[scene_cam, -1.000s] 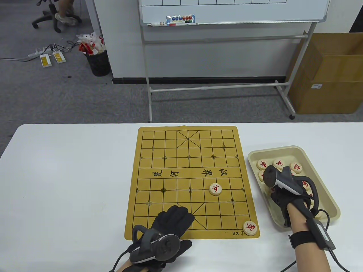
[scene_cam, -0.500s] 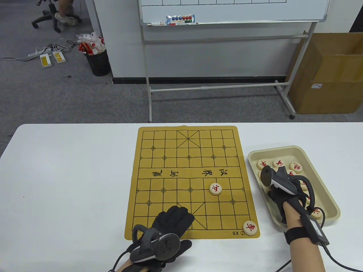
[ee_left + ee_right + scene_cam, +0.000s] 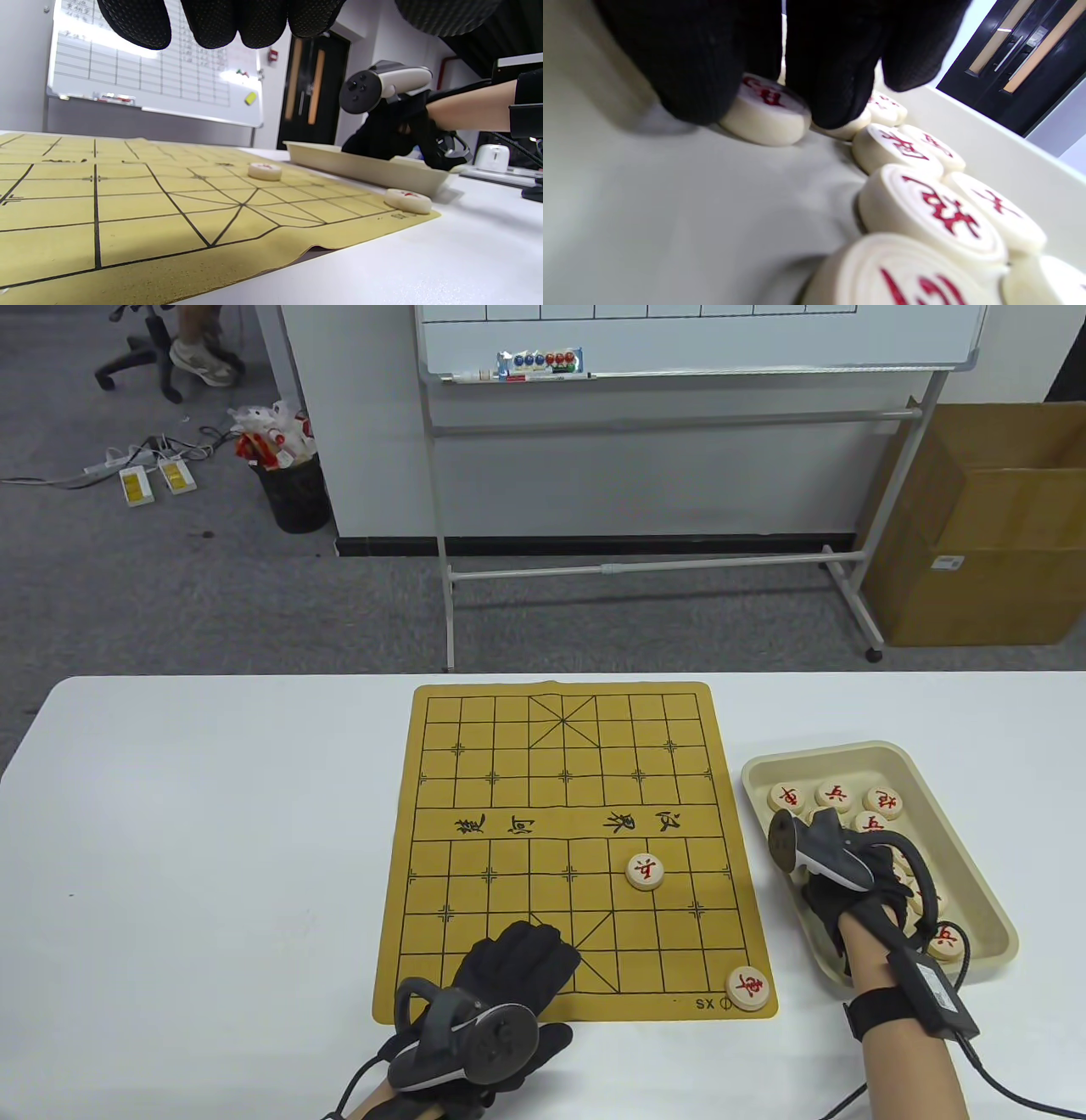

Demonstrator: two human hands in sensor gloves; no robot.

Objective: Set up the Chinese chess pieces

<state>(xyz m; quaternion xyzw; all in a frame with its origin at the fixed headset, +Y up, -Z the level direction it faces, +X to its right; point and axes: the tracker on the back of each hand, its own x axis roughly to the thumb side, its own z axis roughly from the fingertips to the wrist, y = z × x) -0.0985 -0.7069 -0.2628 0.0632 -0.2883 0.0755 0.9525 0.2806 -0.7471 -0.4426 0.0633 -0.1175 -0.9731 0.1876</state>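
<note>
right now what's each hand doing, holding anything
Left hand: lies on the near edge of the board, holding nothing.
Right hand: in the tray, fingers closing around one piece that lies on the tray floor; not lifted.

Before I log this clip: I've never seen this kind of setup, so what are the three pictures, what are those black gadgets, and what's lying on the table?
No robot here: a person wears black gloves, and the gadget strapped to each hand only tracks its motion. One camera looks down at the table; one sits on each wrist. The left hand rests on the near edge of the yellow chess board. Two round pieces are on the board: one mid-board, one at the near right corner. The right hand reaches into the beige tray of red-lettered pieces. In the right wrist view its fingertips close around one piece that lies on the tray floor.
</note>
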